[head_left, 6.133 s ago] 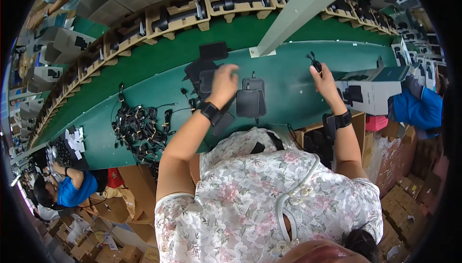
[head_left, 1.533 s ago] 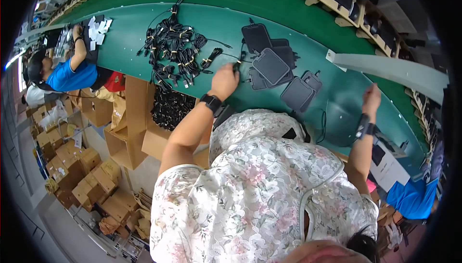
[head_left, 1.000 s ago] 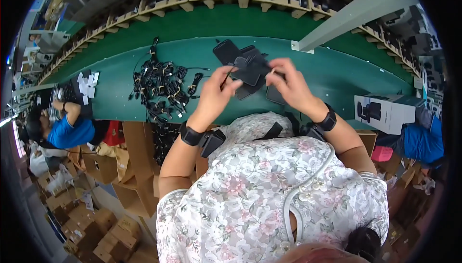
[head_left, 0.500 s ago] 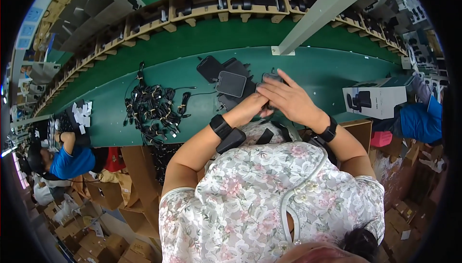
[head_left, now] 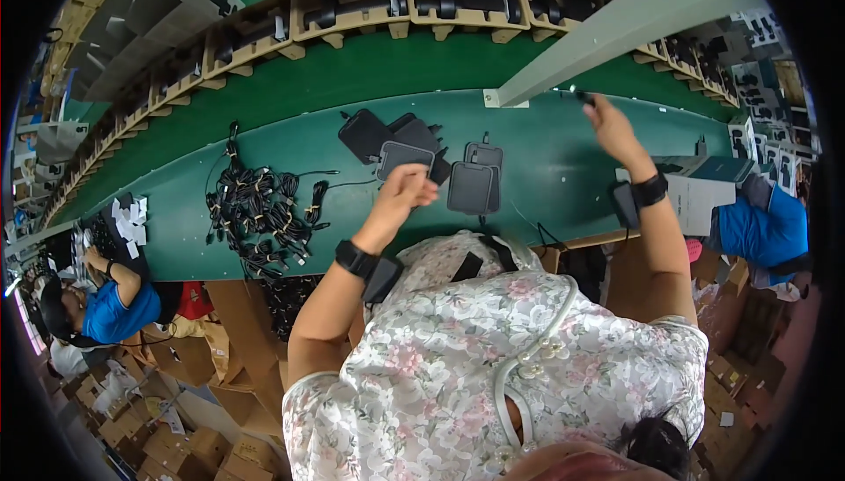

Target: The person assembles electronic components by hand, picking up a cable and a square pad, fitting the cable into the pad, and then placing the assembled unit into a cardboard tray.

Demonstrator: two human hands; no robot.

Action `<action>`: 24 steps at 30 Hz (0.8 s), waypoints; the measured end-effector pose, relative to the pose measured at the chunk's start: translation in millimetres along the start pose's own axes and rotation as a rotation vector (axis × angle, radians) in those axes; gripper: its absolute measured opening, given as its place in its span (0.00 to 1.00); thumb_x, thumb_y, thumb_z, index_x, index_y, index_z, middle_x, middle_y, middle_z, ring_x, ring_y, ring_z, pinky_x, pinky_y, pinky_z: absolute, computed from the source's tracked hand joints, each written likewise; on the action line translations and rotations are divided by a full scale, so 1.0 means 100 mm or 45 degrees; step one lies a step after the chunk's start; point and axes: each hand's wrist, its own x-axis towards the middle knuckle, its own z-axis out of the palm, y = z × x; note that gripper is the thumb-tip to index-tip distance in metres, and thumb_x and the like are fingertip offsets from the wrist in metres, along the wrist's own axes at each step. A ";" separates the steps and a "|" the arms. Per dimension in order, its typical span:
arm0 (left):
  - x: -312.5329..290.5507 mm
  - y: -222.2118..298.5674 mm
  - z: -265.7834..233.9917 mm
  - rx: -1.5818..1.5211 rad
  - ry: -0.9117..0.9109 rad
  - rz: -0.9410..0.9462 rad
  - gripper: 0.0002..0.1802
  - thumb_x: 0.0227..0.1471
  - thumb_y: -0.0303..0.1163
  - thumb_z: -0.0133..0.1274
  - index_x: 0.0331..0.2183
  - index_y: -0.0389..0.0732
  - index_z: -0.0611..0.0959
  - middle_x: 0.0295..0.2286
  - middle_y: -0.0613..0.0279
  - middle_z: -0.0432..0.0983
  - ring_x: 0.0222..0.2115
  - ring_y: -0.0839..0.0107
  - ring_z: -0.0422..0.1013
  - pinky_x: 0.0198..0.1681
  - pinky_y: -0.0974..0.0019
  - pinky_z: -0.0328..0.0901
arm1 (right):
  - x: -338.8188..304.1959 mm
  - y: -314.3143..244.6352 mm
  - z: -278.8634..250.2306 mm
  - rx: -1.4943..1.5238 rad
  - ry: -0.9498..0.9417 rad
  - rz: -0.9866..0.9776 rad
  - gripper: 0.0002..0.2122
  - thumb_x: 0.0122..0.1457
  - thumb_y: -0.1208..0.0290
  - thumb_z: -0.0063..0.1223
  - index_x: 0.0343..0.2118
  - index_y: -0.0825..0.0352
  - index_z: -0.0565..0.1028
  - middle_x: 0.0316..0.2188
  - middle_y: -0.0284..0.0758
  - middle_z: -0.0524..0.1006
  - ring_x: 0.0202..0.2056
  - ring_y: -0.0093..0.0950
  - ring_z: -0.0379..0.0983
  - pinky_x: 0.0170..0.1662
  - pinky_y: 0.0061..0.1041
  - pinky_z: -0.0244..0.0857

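Observation:
My right hand [head_left: 613,133] is raised beside the slanted post, fingers closed on a small dark object with a shiny tip [head_left: 584,95]; its kind is unclear. My left hand [head_left: 405,199] hovers at the near edge of a pile of flat black rounded pads. Its fingers are loosely bent and slightly apart, with nothing visible in them. The pile includes a pad at the left [head_left: 363,136] and a paler-edged pad on top [head_left: 407,161]. Between my hands, two overlapping pads lie on the green table, the front pad [head_left: 471,187] partly covering the rear pad [head_left: 490,157].
Bundled black cables [head_left: 264,208] lie heaped at the left. Beyond the green table [head_left: 546,160] runs a line of cardboard trays [head_left: 356,19]. A grey post [head_left: 598,50] slants over the table. A white box [head_left: 700,204] stands right. People in blue sit at both sides.
My hands have parted. The right has moved far right and up with a small dark object; the left has moved left to the pile. The two middle pads are now uncovered.

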 end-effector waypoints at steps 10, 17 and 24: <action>-0.46 -0.28 -0.07 0.024 0.355 -0.134 0.19 0.54 0.25 0.42 0.48 0.39 0.60 0.32 0.54 0.72 0.29 0.70 0.71 0.35 0.70 0.65 | 1.78 0.19 -0.48 -0.573 0.550 -0.231 0.11 0.55 0.63 0.45 0.36 0.64 0.71 0.30 0.45 0.74 0.29 0.46 0.70 0.32 0.38 0.64; -0.52 -0.26 -0.04 -0.019 0.478 -0.199 0.19 0.54 0.24 0.41 0.48 0.39 0.60 0.32 0.55 0.72 0.30 0.70 0.71 0.35 0.71 0.65 | 2.45 0.45 -0.36 -0.957 0.112 -0.253 0.13 0.56 0.59 0.41 0.37 0.62 0.70 0.32 0.44 0.74 0.31 0.45 0.70 0.32 0.38 0.65; -0.60 -0.22 0.01 -0.015 0.567 -0.203 0.18 0.54 0.23 0.41 0.47 0.36 0.60 0.32 0.55 0.72 0.30 0.70 0.71 0.34 0.71 0.65 | 2.83 0.86 0.49 -0.537 0.321 -0.015 0.13 0.57 0.64 0.37 0.34 0.67 0.71 0.32 0.46 0.73 0.32 0.46 0.70 0.34 0.40 0.65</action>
